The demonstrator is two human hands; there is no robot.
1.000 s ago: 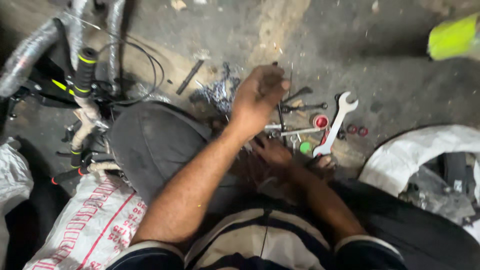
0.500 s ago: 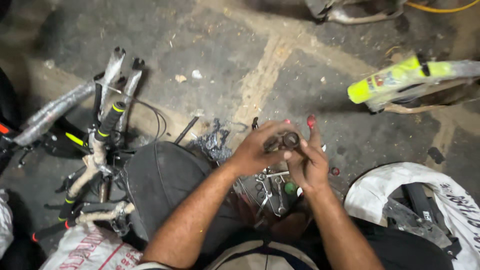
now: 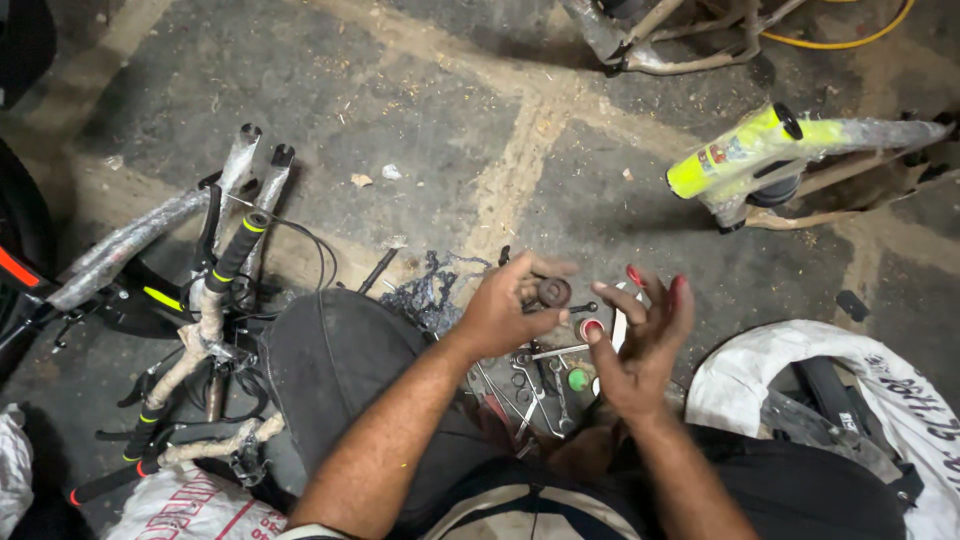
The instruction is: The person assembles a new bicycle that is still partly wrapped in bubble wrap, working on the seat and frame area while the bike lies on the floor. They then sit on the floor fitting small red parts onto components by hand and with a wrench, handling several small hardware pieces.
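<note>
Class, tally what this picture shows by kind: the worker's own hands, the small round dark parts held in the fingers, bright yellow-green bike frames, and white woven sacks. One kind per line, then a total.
Hands: 2, left hand and right hand
Small round dark part, held by the left hand: 1
Yellow-green bike frame: 1
White woven sacks: 2, right sack, lower-left sack
Total: 6

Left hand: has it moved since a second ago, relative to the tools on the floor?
Yes. The left hand has lifted off the metal spanners on the floor toward the person, and now pinches a small round dark part beside the right hand.
</note>
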